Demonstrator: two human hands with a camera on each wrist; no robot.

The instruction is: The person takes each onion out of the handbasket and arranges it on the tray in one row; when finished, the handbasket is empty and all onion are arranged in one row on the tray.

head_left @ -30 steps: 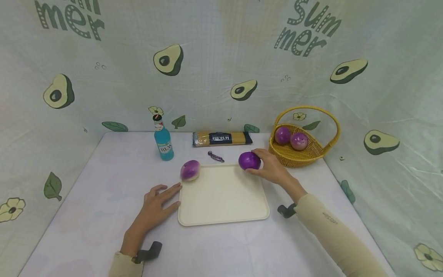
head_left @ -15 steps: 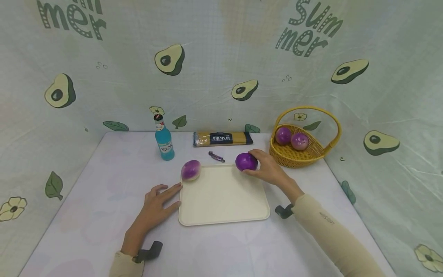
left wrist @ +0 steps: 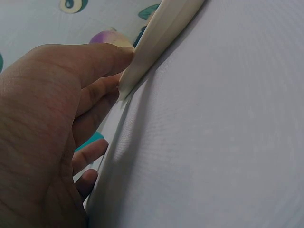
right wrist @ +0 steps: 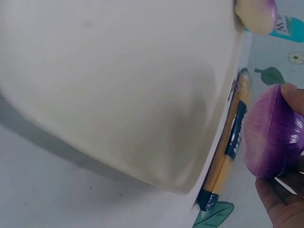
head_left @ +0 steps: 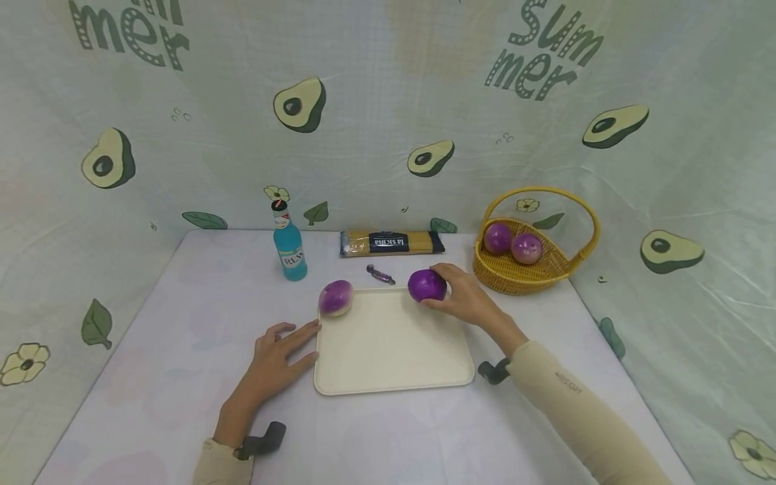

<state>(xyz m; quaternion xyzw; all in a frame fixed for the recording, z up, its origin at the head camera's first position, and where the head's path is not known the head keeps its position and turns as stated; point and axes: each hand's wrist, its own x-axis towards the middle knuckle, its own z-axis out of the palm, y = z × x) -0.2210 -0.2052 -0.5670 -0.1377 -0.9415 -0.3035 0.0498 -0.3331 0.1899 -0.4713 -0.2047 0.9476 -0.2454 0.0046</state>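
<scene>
A cream tray (head_left: pixel 394 350) lies on the table with a purple-and-white onion (head_left: pixel 336 298) on its far left corner. My left hand (head_left: pixel 275 360) is beside the tray's left edge, its extended fingers touching the rim; in the left wrist view the thumb (left wrist: pixel 107 59) meets the outside of the rim (left wrist: pixel 152 50). With thumb and fingers my right hand (head_left: pixel 463 294) holds a second, darker purple onion (head_left: pixel 426 285) over the tray's far right part. The right wrist view shows this onion (right wrist: pixel 270 135) gripped at its side, apart from the tray surface.
A yellow wicker basket (head_left: pixel 515 281) with two purple round bulbs (head_left: pixel 526 248) stands at the back right. Behind the tray lie a spaghetti pack (head_left: pixel 391 243) and a small wrapped candy (head_left: pixel 380 274). A blue bottle (head_left: pixel 289 250) stands at the back left, near the printed cloth wall.
My right hand has moved slightly left over the tray, carrying the held onion away from the basket. The left hand stays at the tray's edge.
</scene>
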